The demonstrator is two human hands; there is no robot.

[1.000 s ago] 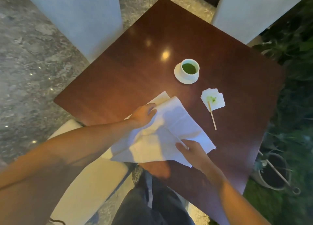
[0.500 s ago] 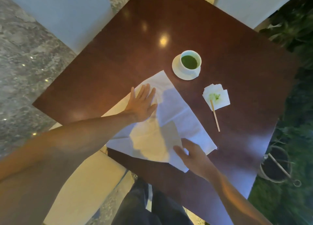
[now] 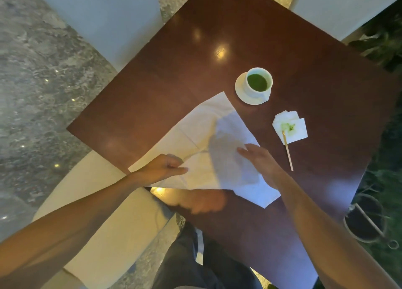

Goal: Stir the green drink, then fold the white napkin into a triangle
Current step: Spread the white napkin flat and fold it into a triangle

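A large white napkin (image 3: 208,141) lies spread on the dark wooden table (image 3: 282,49), its near-left corner hanging over the table's edge. My left hand (image 3: 162,169) pinches the napkin near that corner, fingers curled on the cloth. Flat on the napkin's right part rests my right hand (image 3: 260,162), palm down with the fingers spread. Beyond the napkin stands a white cup of green drink (image 3: 257,82) on a white saucer (image 3: 241,93). A wooden stir stick (image 3: 288,153) lies to the right, its tip on a small green-stained paper napkin (image 3: 291,128).
A cream seat cushion (image 3: 97,212) sits under the table's near-left edge. Two pale chair backs (image 3: 104,17) stand at the far side. A dark pot with a tool (image 3: 365,221) and plants are on the right. My dark trousers (image 3: 195,262) show below.
My left hand slid back from the napkin's middle to its near-left corner and closed on it. My right hand moved up from the near edge onto the napkin's right part. The napkin lies flatter.
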